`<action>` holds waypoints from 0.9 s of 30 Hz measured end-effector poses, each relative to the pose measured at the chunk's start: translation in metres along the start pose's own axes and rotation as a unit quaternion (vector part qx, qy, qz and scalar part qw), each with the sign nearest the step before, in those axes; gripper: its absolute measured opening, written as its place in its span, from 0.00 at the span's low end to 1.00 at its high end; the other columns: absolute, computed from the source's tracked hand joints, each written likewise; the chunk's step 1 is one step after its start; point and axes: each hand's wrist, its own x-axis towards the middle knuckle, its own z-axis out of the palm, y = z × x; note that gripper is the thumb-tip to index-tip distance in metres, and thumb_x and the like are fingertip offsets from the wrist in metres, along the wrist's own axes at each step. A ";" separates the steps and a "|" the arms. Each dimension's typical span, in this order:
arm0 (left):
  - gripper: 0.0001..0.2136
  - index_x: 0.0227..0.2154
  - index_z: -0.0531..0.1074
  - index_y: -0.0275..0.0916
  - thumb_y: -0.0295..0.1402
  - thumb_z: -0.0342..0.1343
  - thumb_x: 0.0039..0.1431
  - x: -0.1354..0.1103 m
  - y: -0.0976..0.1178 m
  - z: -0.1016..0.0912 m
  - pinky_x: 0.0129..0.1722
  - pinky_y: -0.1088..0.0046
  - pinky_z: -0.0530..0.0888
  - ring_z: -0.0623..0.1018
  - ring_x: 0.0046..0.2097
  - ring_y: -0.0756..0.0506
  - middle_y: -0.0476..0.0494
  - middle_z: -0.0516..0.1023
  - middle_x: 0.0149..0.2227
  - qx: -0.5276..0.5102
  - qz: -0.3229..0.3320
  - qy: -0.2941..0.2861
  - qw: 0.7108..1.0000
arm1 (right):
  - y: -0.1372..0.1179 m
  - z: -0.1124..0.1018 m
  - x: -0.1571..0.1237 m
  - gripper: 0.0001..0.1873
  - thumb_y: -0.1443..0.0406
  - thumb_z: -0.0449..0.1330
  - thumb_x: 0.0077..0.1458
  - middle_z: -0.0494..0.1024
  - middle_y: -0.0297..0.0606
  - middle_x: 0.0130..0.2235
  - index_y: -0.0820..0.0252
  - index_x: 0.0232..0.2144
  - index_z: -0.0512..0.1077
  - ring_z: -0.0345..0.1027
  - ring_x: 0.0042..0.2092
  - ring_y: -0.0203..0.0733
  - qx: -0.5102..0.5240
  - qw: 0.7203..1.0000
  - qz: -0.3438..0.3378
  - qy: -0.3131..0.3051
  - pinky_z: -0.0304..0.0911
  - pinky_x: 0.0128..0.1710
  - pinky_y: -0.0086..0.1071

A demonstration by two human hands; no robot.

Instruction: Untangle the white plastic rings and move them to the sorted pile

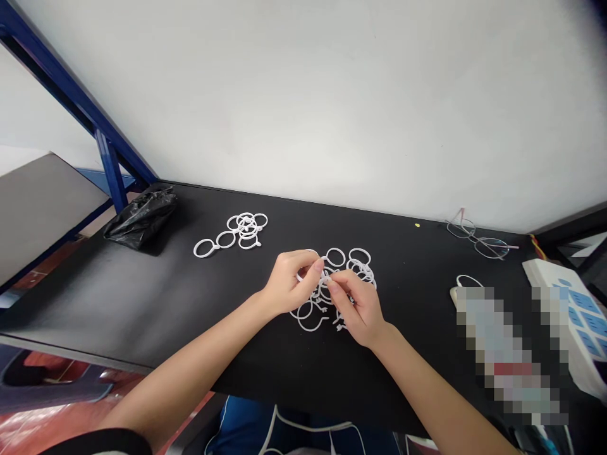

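Nothing readable in this shot, tbh: no labels, brands or numbers I can make out anywhere, and that pixelated patch (507, 354) at the right is blurred way past reading anyway.

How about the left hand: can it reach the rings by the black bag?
Probably yes: only black tabletop lies between the left hand and that white plastic ring cluster.

Left hand (289, 281), right hand (355, 309) bare; black sleeve (95, 442); blue white-piped garment (246, 430).

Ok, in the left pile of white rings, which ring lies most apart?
The leftmost ring, at the outer end; the others bunch closer together and overlap.
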 end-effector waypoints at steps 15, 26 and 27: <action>0.28 0.19 0.65 0.37 0.58 0.42 0.59 0.018 -0.021 -0.008 0.21 0.75 0.68 0.54 0.18 0.54 0.56 0.48 0.14 -0.495 -0.349 0.113 0.788 | -0.001 -0.007 0.006 0.10 0.65 0.50 0.65 0.65 0.29 0.22 0.57 0.29 0.64 0.60 0.23 0.33 -0.076 0.992 0.046 0.087 0.58 0.26 0.30; 0.25 0.27 0.67 0.34 0.55 0.46 0.61 0.020 -0.034 -0.027 0.17 0.82 0.63 0.57 0.18 0.55 0.57 0.52 0.15 -0.632 -0.350 0.251 0.644 | 0.017 -0.003 0.010 0.08 0.67 0.52 0.63 0.76 0.41 0.45 0.57 0.34 0.70 0.68 0.50 0.47 -0.202 0.977 0.061 -0.027 0.48 0.60 0.56; 0.25 0.27 0.67 0.34 0.55 0.47 0.60 0.021 -0.033 -0.027 0.17 0.82 0.63 0.57 0.17 0.56 0.58 0.52 0.15 -0.635 -0.353 0.255 0.638 | 0.017 -0.003 0.009 0.08 0.66 0.52 0.63 0.76 0.40 0.45 0.57 0.34 0.70 0.68 0.50 0.47 -0.203 0.976 0.066 -0.035 0.47 0.60 0.57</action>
